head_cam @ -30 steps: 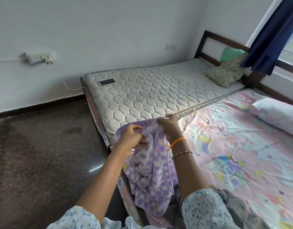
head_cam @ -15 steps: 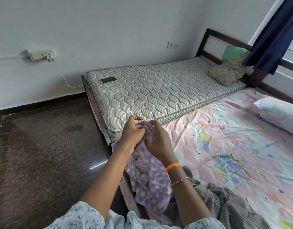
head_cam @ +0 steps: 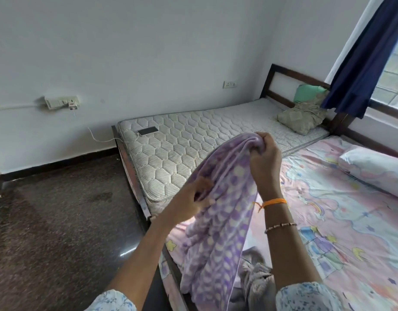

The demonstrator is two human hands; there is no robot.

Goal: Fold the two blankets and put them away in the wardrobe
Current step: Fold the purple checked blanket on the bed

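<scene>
A purple blanket with white dots (head_cam: 218, 232) hangs bunched in front of me over the near edge of the pink bed. My right hand (head_cam: 264, 159) is raised and pinches the blanket's top edge. My left hand (head_cam: 194, 198) is lower and to the left, gripping the blanket's side edge. A grey blanket (head_cam: 256, 281) lies crumpled on the bed below, between my arms, partly hidden by the purple one. The wardrobe is out of view.
The pink patterned bed (head_cam: 341, 221) carries a bolster pillow (head_cam: 373, 169) at the right. Beyond it a bare quilted mattress (head_cam: 193, 149) holds a phone (head_cam: 148, 130) on a charging cable and cushions (head_cam: 303, 117). Dark floor (head_cam: 54, 232) lies to the left; a blue curtain (head_cam: 364, 59) hangs top right.
My hands were together at one corner of the purple blanket. My right hand has lifted its end up and to the right, while my left hand has slid down the edge.
</scene>
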